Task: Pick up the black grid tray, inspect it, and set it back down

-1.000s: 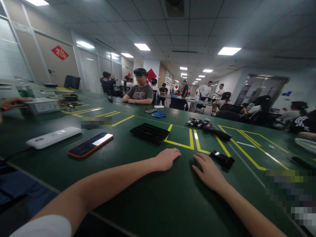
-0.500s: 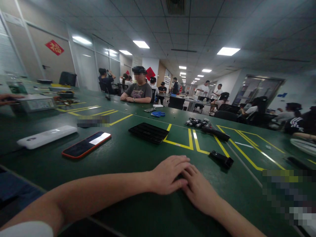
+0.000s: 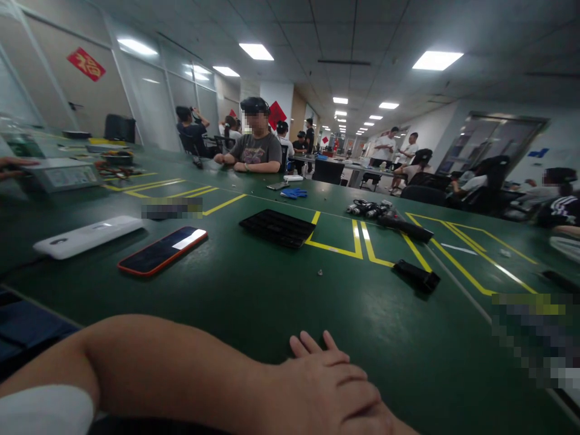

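My left hand (image 3: 330, 389) lies across the back of my right hand (image 3: 312, 343), low in the view, its fingers bent over it. Only the right hand's fingertips show, stretched out and spread above the green table (image 3: 226, 308); the left hand hides the rest. No object is visible in either hand. Beyond them is a tiny pale bit (image 3: 319, 273), then a flat black ribbed panel (image 3: 277, 228). To the left lies a phone in an orange-red case (image 3: 163, 251). A black box-like piece (image 3: 415, 276) lies to the right.
A long white device (image 3: 90, 237) with a dark cable lies at left. A blue glove (image 3: 293, 193), metallic parts (image 3: 369, 208) and a black rod-like item (image 3: 405, 229) are farther back. Yellow tape (image 3: 338, 248) marks the table. A person (image 3: 256, 148) sits across it.
My left hand has slid rightward and down over the right hand, which earlier had its wrist and back showing. Both now sit lower in view. The pale bit has come into sight.
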Motion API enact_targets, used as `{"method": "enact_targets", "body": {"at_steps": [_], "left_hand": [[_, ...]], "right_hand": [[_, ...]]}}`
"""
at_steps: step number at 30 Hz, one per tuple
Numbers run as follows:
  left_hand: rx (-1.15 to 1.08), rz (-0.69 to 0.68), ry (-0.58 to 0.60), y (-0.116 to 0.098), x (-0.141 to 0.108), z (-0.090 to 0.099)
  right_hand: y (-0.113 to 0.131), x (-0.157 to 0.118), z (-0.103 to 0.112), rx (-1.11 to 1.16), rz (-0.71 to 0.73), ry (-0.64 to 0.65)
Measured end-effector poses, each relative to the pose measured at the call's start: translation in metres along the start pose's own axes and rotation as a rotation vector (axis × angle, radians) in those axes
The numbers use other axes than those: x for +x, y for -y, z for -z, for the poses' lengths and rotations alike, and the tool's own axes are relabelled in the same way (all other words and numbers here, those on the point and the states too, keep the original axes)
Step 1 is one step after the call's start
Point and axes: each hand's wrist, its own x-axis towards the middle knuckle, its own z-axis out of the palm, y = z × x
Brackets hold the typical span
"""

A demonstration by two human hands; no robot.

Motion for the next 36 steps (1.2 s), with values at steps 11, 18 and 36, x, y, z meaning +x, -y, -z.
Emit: {"method": "enact_targets", "body": {"at_steps": [11,18,36], "left_hand": [[-0.049,0.064,-0.112,0.05,0.013,0.013],[0.292,0.627,-0.194,0.111,0.014,0.018],[-0.485,1.296,-0.865,0.187,-0.023,0.075]], "right_hand": [[-0.02,0.0,0.074,0.105,-0.041,0.005],[-0.129,-0.029,0.109,-0.532,-0.55,-0.405],[-0.196,-0.07,0.109,-0.351,-1.253,-0.213]]}}
